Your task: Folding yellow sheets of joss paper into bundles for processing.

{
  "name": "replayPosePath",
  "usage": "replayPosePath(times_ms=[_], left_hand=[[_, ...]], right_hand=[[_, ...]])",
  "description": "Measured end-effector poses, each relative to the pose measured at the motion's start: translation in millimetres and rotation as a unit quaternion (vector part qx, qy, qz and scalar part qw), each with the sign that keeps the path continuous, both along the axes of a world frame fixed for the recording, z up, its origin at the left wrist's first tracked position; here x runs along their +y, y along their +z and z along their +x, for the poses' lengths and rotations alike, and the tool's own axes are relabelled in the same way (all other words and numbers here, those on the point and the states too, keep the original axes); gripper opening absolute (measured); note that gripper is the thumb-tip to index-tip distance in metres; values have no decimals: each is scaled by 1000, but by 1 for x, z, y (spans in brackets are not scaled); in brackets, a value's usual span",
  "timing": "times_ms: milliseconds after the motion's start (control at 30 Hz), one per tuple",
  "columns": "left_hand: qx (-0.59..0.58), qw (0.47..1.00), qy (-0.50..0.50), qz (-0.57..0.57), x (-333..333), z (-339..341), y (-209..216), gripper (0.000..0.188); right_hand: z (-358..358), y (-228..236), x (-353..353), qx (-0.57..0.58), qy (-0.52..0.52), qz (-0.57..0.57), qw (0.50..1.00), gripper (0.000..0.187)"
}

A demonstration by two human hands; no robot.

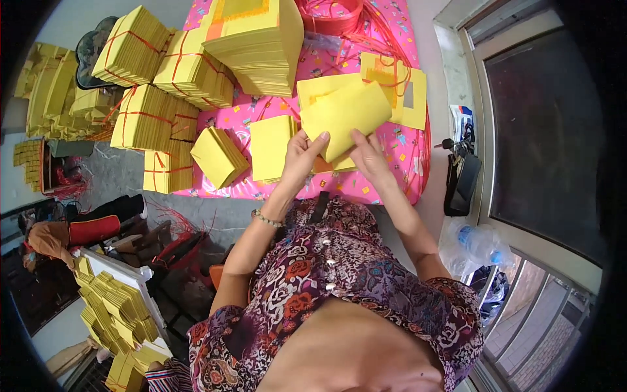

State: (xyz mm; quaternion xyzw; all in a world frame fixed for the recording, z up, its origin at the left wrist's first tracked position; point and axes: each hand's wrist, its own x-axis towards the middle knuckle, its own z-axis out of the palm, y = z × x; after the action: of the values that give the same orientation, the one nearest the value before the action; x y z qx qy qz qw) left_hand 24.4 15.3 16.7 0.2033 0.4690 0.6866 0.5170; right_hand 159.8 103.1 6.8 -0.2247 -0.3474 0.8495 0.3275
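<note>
Both my hands grip the near edge of a yellow paper sheet (pixel 346 116), or a thin sheaf of them; I cannot tell which. My left hand (pixel 304 155), with a beaded bracelet on its wrist, pinches the left corner under its thumb. At the lower right, my right hand (pixel 369 157) has thumb and fingers closed on the edge. The sheet is slightly bowed and tilted above more yellow paper (pixel 312 89) on the pink table. A low yellow stack (pixel 272 149) lies just left of my left hand, and beyond it a small fanned stack (pixel 219 157).
Yellow bundles (pixel 151 116) tied with red strands line the table's left side. A tall paper stack (pixel 268 59) and red strapping (pixel 336 16) stand at the back. Right are patterned sheets (pixel 413 98), keys (pixel 448 143) and a window (pixel 545 140). Another person (pixel 166 377) is lower left.
</note>
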Motion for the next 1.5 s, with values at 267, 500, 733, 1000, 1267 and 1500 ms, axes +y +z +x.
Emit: replayPosePath(times_ms=[267, 500, 733, 1000, 1267, 1500], left_hand=[[341, 933, 88, -68, -14, -17, 13, 25], [-6, 996, -84, -19, -2, -30, 29, 44], [-138, 985, -93, -55, -3, -21, 19, 43], [-166, 980, -111, -19, -2, -31, 16, 33], [-129, 987, -85, -35, -3, -14, 40, 38], [44, 996, -72, 41, -12, 5, 46, 43]], right_hand=[[8, 5, 1, -158, -27, 97, 982, 58], [5, 27, -11, -201, 0, 191, 961, 49], [1, 28, -11, -208, -27, 201, 957, 39], [0, 36, -12, -209, -23, 173, 962, 36], [1, 39, -13, -219, -28, 210, 952, 39], [6, 48, -21, -218, -27, 223, 950, 41]])
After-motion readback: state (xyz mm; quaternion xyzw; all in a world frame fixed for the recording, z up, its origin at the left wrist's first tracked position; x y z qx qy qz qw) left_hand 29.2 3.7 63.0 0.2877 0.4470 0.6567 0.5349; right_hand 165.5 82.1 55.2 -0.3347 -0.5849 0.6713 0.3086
